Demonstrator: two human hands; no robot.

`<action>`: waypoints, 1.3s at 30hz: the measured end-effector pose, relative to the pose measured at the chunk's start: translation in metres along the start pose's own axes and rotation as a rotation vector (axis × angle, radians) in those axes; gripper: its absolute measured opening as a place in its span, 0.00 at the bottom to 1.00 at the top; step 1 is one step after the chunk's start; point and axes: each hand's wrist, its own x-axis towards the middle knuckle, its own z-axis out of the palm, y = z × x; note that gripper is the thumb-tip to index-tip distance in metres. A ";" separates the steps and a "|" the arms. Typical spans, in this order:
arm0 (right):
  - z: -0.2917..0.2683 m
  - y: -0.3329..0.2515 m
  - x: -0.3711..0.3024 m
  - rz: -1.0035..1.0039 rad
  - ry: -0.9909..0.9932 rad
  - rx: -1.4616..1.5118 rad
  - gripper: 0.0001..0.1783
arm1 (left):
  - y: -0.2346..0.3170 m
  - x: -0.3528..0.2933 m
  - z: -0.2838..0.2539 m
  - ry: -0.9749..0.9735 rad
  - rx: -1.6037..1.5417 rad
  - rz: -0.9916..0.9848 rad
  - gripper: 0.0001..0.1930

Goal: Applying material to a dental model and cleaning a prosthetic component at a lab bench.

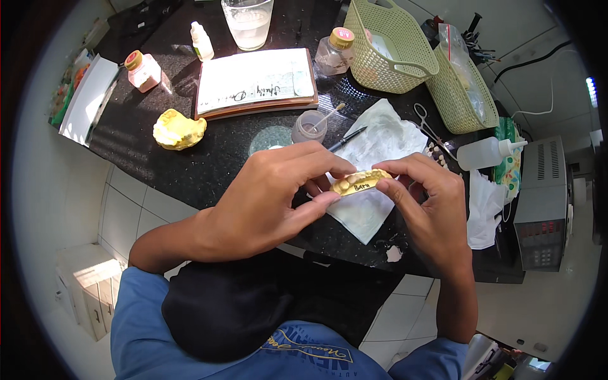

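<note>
A yellow plaster dental cast with a row of teeth and dark handwriting on its side is held up over the table's front part. My left hand pinches its left end between thumb and fingers. Its right end is gripped by my right hand, thumb in front and fingers behind. Beneath it lies a crumpled white tissue with a black pen along its left edge. A second yellow dental cast rests by itself at the left. Just beyond my left hand stands a small translucent cup with a cotton swab leaning in it.
Behind are a notebook, a glass of cloudy liquid, a dropper bottle and two lidded jars, one pink. Green baskets, scissors and a squeeze bottle stand right, near a grey appliance.
</note>
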 end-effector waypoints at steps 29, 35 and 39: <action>-0.002 -0.019 -0.017 0.064 0.050 0.563 0.11 | 0.010 -0.010 -0.017 -0.118 -0.828 -0.260 0.19; -0.002 -0.023 -0.014 0.070 0.052 0.551 0.11 | 0.007 -0.012 -0.018 -0.116 -0.904 -0.275 0.19; -0.001 -0.025 -0.012 0.059 0.042 0.554 0.11 | 0.006 -0.012 -0.019 -0.106 -0.935 -0.315 0.19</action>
